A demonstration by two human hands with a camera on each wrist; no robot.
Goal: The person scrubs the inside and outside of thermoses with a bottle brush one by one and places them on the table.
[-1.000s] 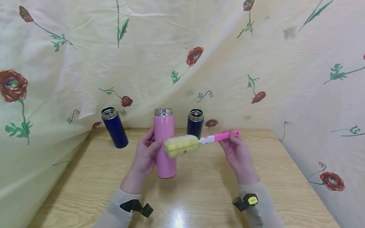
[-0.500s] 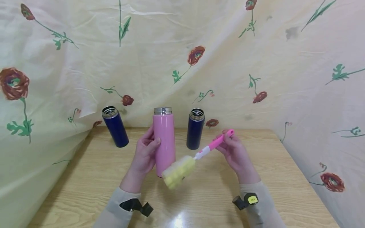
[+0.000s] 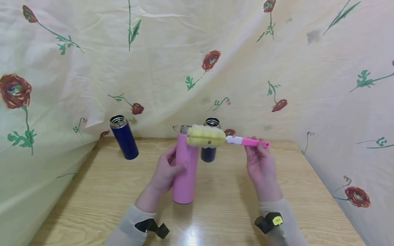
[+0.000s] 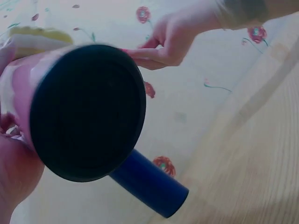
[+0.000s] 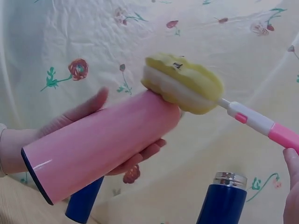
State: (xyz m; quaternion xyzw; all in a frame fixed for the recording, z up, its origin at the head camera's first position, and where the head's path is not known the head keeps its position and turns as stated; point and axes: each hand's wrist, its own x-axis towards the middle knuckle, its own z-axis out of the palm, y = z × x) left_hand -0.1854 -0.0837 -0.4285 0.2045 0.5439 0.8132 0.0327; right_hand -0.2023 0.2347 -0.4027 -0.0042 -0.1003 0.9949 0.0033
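My left hand (image 3: 166,171) grips a pink thermos bottle (image 3: 184,171) around its side, holding it up with its top leaning slightly right. The dark base of the pink thermos bottle (image 4: 88,114) faces the left wrist camera. In my right hand (image 3: 261,167) the pink and white handle of a bottle brush (image 3: 252,141) is pinched at its end. The brush's yellow and white sponge head (image 5: 182,84) lies sideways across the bottle's upper part, overlapping it in the head and right wrist views. Most of the bottle's steel neck is hidden behind the sponge.
A dark blue bottle without a lid (image 3: 124,138) stands at the back left of the wooden table (image 3: 234,212). Another dark blue bottle (image 3: 208,155) stands behind the sponge, partly covered by it. A floral cloth (image 3: 172,68) hangs behind and along both sides.
The brush head has swung from low in front of the bottle up to near its neck. The pink bottle has shifted right and down slightly and tilted.
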